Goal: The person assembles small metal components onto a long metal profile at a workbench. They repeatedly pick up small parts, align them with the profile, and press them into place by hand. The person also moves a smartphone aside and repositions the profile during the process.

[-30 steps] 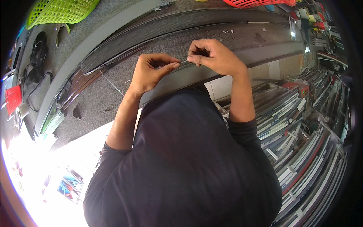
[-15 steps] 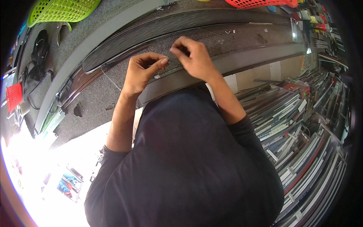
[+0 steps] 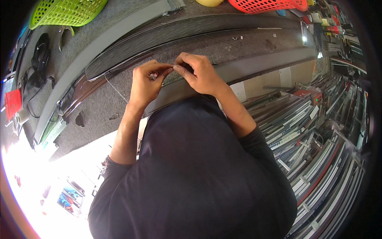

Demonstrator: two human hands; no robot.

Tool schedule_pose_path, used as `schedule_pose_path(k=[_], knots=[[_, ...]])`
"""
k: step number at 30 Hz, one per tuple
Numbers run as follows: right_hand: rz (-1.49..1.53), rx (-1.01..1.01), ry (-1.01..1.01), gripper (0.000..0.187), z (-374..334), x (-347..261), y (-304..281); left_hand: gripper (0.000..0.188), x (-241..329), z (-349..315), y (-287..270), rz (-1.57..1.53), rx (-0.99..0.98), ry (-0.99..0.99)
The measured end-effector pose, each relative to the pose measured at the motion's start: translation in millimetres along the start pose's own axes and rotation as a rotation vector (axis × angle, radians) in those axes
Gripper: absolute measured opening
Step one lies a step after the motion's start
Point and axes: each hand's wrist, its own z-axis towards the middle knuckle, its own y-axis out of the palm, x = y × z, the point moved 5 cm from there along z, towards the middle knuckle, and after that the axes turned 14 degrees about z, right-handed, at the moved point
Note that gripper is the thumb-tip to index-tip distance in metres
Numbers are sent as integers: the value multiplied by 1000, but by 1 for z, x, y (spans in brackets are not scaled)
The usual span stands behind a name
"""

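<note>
I have the left hand (image 3: 145, 84) closed around a pale bit (image 3: 154, 75) over the table's (image 3: 97, 106) near side; the right hand (image 3: 202, 75) meets its fingertips, grip unclear to me.

Over the desk's (image 3: 97, 113) near edge, left grip (image 3: 144, 84) meets right grip (image 3: 203, 76); one basket (image 3: 67, 14) stands far left, another basket (image 3: 268, 5) far right.

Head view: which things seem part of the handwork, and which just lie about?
In use, it seems:
left hand, curled round a small pale piece
right hand, fingertips at the left's; anything between is too small to tell

Apparently lying about:
green basket
large red basket
stacked bars
</note>
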Motion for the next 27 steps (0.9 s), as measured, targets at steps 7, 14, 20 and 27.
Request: schedule_pose_path(k=[7,14,20,27], knots=[[124,11,203,20,-1,10,-5,15,-8,-3,5,-201,-88,-118],[354,-55,226,18,-2,13,0,18,-25,-2,4,-558,-221,-163],[305,-98,253,14,-2,15,4,19,-28,-4,2,-544,-264,-225],[129,59,86,15,-4,8,13,22,-26,-7,3,-473,-170,-260]])
